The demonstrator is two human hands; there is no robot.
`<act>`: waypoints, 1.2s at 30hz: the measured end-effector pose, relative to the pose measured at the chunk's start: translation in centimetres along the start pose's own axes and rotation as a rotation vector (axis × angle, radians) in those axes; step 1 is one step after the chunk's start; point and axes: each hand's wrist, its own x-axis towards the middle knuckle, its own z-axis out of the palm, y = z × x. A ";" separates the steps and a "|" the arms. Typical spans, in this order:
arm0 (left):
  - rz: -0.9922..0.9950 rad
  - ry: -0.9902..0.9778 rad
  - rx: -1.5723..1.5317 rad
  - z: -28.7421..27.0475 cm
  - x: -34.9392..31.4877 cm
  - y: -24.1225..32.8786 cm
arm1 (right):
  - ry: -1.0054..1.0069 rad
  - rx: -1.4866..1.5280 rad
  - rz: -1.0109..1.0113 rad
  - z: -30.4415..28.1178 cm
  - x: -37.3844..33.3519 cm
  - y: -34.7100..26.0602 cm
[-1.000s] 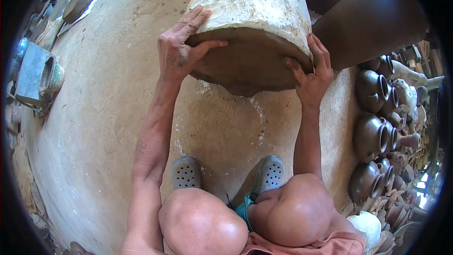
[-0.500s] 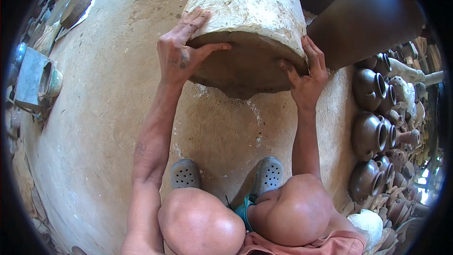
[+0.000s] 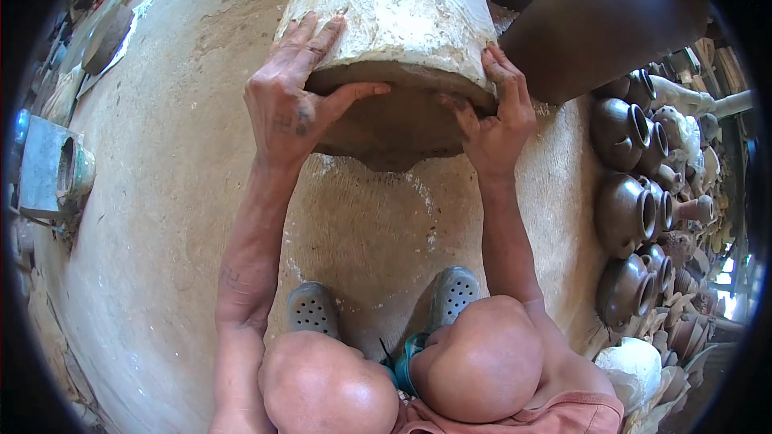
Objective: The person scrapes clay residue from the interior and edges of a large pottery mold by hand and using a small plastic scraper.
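Note:
A big whitish cylinder (image 3: pixel 402 20) with a rough, crusted outer surface lies on its side in front of me. Its near end is brown clay (image 3: pixel 394 124) with an uneven lower edge; how deep it goes is hard to make out in the shade. My left hand (image 3: pixel 293 84) grips the left of the rim, fingers on the white outside and thumb across the brown end. On the right of the rim, my right hand (image 3: pixel 498 108) has its fingers outside and its thumb against the brown face. The cylinder's far end is out of view.
Large dark brown smooth vessels (image 3: pixel 603 24) stand just beyond the cylinder at right. Several dark round pots (image 3: pixel 626 217) line the right side, with a white lump (image 3: pixel 631 370) nearer me. A grey metal container (image 3: pixel 48 169) sits far left. My grey clogs (image 3: pixel 312 309) rest on the floor.
Both hands and the cylinder have shifted a little to the left together. The whole view has also drifted slightly. The grip on the rim looks much the same.

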 end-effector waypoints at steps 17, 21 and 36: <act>-0.030 0.057 0.076 1.0 0.0 1.8 | -0.014 -0.131 0.009 -0.2 1.0 -2.2; 0.001 0.043 0.072 0.7 -0.3 3.2 | 0.002 -0.076 0.019 -0.8 0.4 -3.7; 0.389 0.157 0.100 0.9 -2.4 3.1 | 0.081 -0.142 -0.254 -0.7 -2.5 -1.4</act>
